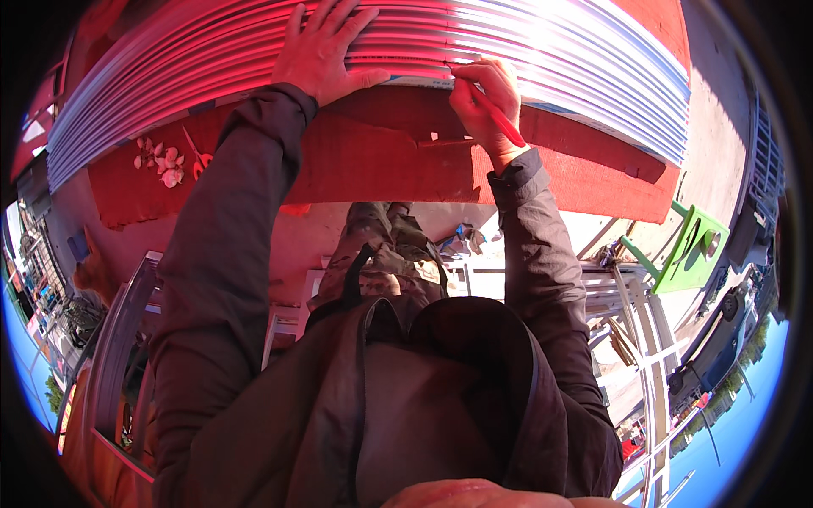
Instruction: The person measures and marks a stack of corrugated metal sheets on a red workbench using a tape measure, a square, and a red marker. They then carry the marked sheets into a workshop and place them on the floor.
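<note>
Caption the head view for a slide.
Left hand pressed flat on a stack of ribbed sheets while the right hand marks its edge with a red pencil.

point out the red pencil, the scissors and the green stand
red pencil (498, 118), head view, on the middle of its shaft below the right hand's fingers
scissors (197, 157), head view, on the red handles lying on the red board
green stand (694, 251), head view, on its flat green panel
</note>
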Tool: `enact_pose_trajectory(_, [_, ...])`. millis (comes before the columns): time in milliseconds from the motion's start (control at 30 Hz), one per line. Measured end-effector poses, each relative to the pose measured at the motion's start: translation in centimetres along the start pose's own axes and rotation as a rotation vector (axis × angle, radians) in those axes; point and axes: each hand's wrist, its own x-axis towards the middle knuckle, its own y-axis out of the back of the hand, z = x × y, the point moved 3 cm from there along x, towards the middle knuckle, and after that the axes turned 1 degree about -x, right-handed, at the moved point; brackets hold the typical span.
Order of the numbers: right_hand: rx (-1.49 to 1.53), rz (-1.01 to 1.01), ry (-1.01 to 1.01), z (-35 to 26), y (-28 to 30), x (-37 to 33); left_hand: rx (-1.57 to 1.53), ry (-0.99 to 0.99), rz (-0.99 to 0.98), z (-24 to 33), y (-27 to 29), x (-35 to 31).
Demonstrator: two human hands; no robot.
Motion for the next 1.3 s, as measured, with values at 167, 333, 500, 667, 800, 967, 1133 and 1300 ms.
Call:
enact_pose_trajectory(167, [0.072,0.050,-0.008,0.4,-0.2,-0.4,0.016,0.018,-0.017,0.1,0.2,0.0])
enact_pose_trajectory(333, [0.050,0.009,0.017,0.9,-0.4,-0.6,0.004,0.020,-0.011,0.0,0.0,0.0])
enact_pose_trajectory(500, [0.112,0.131,-0.044,-0.1,0.1,-0.3,-0.001,0.020,-0.009,0.1,0.1,0.0])
enact_pose_trajectory(667, [0.098,-0.005,-0.007,-1.4,1.0,-2.0,0.005,0.018,-0.015,0.0,0.0,-0.1])
enact_pose_trajectory(800, [0.092,-0.012,-0.006,-1.1,0.7,-2.6,-0.060,0.125,-0.213,1.1,2.0,1.0])
enact_pose_trajectory(967, [0.062,-0.013,0.003,-1.1,0.7,-2.6,-0.062,0.110,-0.179,1.0,2.0,0.8])
enact_pose_trajectory(1133, [0.022,-0.018,0.010,-1.3,0.6,-2.5,-0.062,0.107,-0.183,1.1,2.0,0.9])
enact_pose_trajectory(1300, [0.022,-0.017,-0.003,-1.3,0.6,-2.6,-0.056,0.106,-0.181,1.0,1.9,1.0])
